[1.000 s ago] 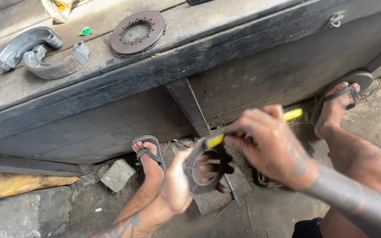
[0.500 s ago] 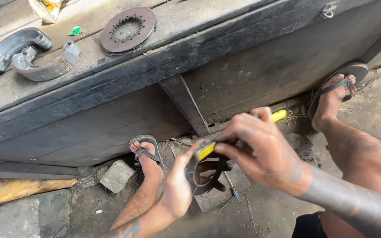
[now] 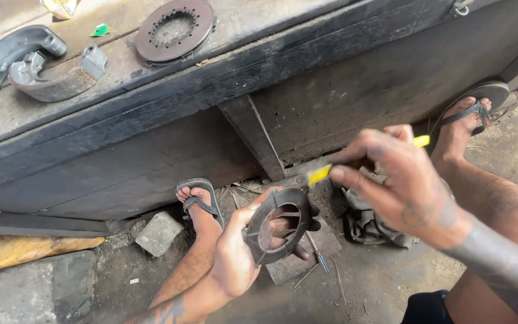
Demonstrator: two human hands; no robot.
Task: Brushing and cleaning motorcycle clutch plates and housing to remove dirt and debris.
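From the head view, the left hand (image 3: 235,258) wraps its fingers tight around the rim of a dark round metal hub with a spoked centre opening (image 3: 280,225), holding it tilted up off the ground between the knees, seemingly so the open face turns toward the tool. The right hand (image 3: 400,180) pinches closed on a yellow-handled tool (image 3: 322,174), its tip touching the hub's upper rim (the working end is too hidden to name).

Counted: one hub, one yellow tool, one small screwdriver (image 3: 318,254) lying on a flat stone block (image 3: 298,255) under the hub, one crumpled grey rag (image 3: 367,219), one loose stone (image 3: 159,233). On the dark wooden bench (image 3: 307,42) above lie two curved grey brake shoes (image 3: 37,66) and one rusty toothed ring plate (image 3: 175,30), well apart from the hands. Two sandalled feet show
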